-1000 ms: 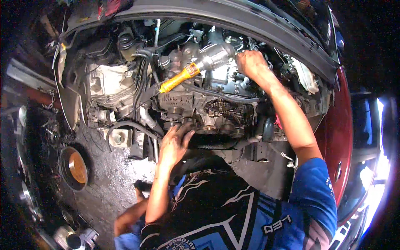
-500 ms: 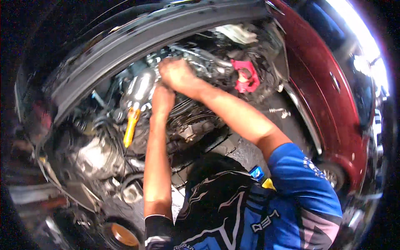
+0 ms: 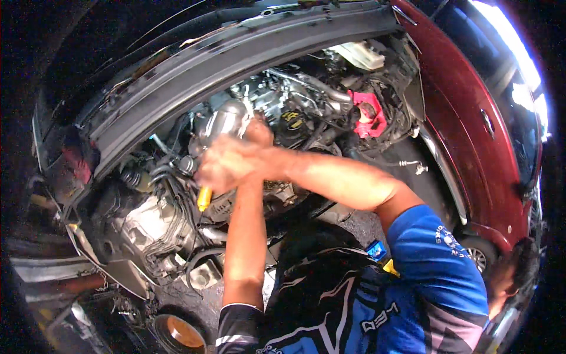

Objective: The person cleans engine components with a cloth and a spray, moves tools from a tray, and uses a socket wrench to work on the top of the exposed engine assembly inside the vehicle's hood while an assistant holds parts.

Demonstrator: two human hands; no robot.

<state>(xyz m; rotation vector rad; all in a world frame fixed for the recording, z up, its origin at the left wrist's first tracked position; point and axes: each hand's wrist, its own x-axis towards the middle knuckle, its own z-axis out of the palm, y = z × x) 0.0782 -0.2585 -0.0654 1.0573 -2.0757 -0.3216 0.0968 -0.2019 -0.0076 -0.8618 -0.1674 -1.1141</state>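
My right hand (image 3: 227, 162), blurred by motion, covers the upper part of a yellow-handled tool (image 3: 204, 199); only the lower end of the handle sticks out below it. Whether the fingers are wrapped round the handle cannot be told. My right forearm crosses over my left wrist. Behind it, my left hand (image 3: 259, 133) reaches into the engine bay beside a rounded silvery metal housing (image 3: 227, 118). Its fingers are hidden among the parts. A black filler cap (image 3: 293, 120) with yellow marks lies just right of that hand.
Hoses and wiring crowd the engine bay. A pink-red piece (image 3: 372, 124) sits at its right, near a whitish plastic part (image 3: 361, 56). A dark red car (image 3: 454, 100) stands close on the right; another person's head (image 3: 513, 277) shows there. A round container (image 3: 180, 333) is at lower left.
My right hand has moved left and toward me, from the metal parts beyond my left hand onto the yellow-handled tool. The whole view has shifted slightly.
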